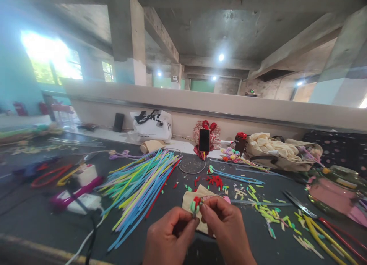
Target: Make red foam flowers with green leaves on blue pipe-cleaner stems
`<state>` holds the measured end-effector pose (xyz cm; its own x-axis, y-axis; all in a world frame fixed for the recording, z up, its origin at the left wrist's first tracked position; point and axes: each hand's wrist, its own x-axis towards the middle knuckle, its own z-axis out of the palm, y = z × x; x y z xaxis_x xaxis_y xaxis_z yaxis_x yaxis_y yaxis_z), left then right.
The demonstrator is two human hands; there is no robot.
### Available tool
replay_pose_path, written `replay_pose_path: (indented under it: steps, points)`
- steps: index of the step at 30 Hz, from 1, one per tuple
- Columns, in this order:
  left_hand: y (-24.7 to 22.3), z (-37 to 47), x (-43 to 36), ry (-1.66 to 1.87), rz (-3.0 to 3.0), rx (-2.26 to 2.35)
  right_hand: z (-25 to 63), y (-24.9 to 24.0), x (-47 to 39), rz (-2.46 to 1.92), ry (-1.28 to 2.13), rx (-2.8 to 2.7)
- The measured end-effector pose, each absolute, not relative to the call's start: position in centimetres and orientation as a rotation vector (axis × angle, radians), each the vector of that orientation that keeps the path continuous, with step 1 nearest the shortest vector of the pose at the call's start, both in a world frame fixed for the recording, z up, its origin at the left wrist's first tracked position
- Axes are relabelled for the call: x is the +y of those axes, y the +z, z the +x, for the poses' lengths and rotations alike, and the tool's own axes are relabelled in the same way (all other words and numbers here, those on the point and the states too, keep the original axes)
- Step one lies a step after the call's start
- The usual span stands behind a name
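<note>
Between my two hands is a small red and mint-green pipe-cleaner flower [195,205]. My left hand [169,234] pinches it low down between thumb and forefinger. From the other side my right hand [226,227] grips it, thumb and fingertips pressed together close to the red part. A beige cloth [202,191] lies under the hands on the dark table. Just past it is a small heap of red pipe-cleaner pieces [215,181]. Long coloured pipe cleaners [147,190] are spread in a bundle to the left.
Short green and yellow cut pieces [268,212] are scattered on the right, near red-and-yellow-handled scissors [301,204] and a glass jar [335,190]. A phone [204,140] stands upright at the back, its cable on the table. Power strips [84,202] lie left, a white bag [151,127] behind.
</note>
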<state>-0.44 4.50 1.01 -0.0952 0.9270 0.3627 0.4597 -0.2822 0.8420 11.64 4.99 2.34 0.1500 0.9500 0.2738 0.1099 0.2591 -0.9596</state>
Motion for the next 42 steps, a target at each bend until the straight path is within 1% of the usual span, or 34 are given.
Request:
replay_pose_path:
  steps: [6,10,17,23,27,34,42]
  points:
    - [1.3,-0.3,4.4,1.339,1.705,1.51,11.6,2.2,5.0,-1.154,0.824,-1.261]
    - [1.2,-0.5,4.7,1.336,1.543,1.454,11.7,2.3,4.8,-1.12,0.877,-1.284]
    - [0.8,-1.3,5.7,1.31,1.009,1.119,12.2,2.2,4.2,-1.031,0.964,-1.239]
    - [1.1,-1.4,5.3,1.229,0.744,0.865,13.4,2.8,4.6,-0.994,0.956,-1.325]
    - [0.9,-1.3,5.3,1.161,0.73,0.836,13.9,4.5,4.6,-0.933,0.912,-1.454]
    - [0.8,-1.0,5.5,1.02,0.817,0.827,15.0,6.9,5.0,-0.732,0.661,-1.932]
    - [1.2,-1.0,5.2,0.974,0.882,0.855,15.1,6.7,5.2,-0.719,0.629,-1.989]
